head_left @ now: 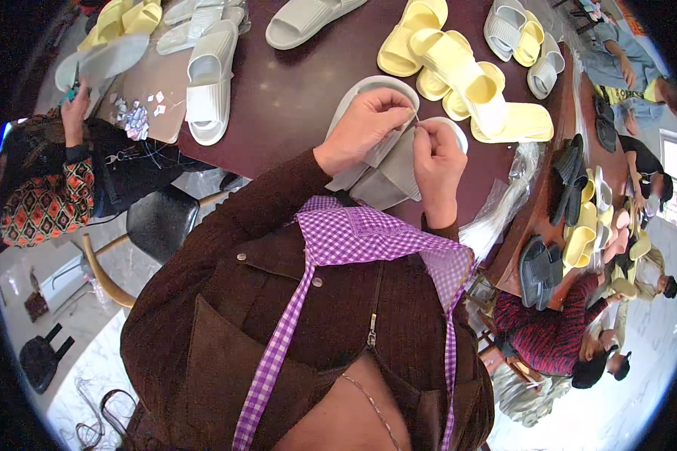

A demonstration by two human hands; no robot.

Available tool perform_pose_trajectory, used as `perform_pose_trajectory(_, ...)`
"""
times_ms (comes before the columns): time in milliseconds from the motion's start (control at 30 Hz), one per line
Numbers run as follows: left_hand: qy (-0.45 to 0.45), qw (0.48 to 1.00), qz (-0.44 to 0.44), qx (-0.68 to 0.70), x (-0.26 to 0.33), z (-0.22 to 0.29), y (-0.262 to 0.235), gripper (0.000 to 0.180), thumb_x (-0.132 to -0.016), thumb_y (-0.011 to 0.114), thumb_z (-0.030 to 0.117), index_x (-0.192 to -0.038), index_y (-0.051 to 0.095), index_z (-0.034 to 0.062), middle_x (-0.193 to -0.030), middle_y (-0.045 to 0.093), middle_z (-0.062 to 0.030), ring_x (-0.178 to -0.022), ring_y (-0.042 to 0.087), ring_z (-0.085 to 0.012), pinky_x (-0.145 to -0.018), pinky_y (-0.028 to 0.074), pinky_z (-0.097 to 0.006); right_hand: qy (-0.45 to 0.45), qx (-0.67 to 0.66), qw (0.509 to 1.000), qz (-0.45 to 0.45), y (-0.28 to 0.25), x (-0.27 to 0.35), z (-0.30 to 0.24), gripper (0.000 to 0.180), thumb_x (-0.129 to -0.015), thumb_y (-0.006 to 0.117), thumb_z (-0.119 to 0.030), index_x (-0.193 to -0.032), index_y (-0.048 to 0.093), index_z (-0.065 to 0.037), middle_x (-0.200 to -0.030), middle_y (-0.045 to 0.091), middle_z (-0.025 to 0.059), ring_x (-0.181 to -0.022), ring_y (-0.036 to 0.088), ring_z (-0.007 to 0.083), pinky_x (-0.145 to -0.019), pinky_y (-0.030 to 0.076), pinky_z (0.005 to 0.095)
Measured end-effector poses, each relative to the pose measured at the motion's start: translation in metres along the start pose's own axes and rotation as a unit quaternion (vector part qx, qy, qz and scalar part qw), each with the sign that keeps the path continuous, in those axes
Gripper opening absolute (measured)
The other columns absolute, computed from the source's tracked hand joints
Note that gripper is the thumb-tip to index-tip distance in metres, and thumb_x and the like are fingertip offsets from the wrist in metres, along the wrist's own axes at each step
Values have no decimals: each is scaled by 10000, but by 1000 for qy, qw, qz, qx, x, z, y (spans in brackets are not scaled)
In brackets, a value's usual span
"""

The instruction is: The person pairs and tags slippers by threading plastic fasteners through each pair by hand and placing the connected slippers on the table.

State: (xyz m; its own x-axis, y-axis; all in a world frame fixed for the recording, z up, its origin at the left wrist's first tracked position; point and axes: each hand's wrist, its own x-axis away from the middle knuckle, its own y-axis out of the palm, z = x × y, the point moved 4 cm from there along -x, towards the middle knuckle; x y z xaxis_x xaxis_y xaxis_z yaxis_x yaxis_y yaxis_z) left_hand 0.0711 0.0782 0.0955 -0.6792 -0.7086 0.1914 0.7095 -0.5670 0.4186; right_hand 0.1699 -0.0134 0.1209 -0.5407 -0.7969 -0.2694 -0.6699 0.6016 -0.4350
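A pair of light grey slide slippers lies at the near edge of the table in front of me, the left slipper (pixel 351 96) partly under my left hand (pixel 370 126) and the right slipper (pixel 396 174) beside it. My left hand is closed in a pinch above the slippers. Close by on the right, my right hand (pixel 438 163) is pinched too, its fingertips almost meeting the left ones. Something thin shows between the fingertips, too small to name. My hands cover parts of both slippers.
Yellow slides (pixel 459 71) are heaped beyond my right hand. A grey slide (pixel 207 90) lies to the left, another grey slide (pixel 305 21) at the back. Clear plastic strands (pixel 500 218) hang at the table's right. A co-worker's hand (pixel 74 113) holds a cutting tool on the left.
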Motion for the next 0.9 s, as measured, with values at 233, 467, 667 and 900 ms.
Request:
perform_pose_trajectory(233,-13,1000,-3,1,-1,-4,-3,110,-811,585,111,-896,612,47,-727,544,45,-596,446,-19,-516,342,-164,-30,6,999,-9,1,-3,2,49,-824,565,-24,-855,589,6,-678,540,-22,-577,453,20,-510,375,176)
perform_pose_trajectory(467,-31,999,-35,-3,11,3,0,122,-804,577,106,-882,606,17,-697,547,35,-592,453,-23,-513,352,-173,30,-32,998,-34,-2,-4,1,61,-844,541,-38,-859,579,7,-627,486,-34,-533,401,19,-467,310,168)
perform_pose_trajectory(667,-26,998,-55,24,12,0,1,153,-804,580,115,-908,606,6,-708,552,26,-598,460,-31,-520,360,-180,53,-45,997,-40,-2,-6,10,45,-811,539,0,-822,578,20,-736,574,42,-654,509,87,-604,432,230)
perform_pose_trajectory(900,162,970,57,-170,0,1,-54,323,-794,590,151,-1076,560,-2,-1042,542,-89,-927,532,-162,-811,444,-295,2,67,998,22,-23,-12,61,136,-842,535,-48,-939,596,27,-724,584,27,-635,535,78,-570,428,204)
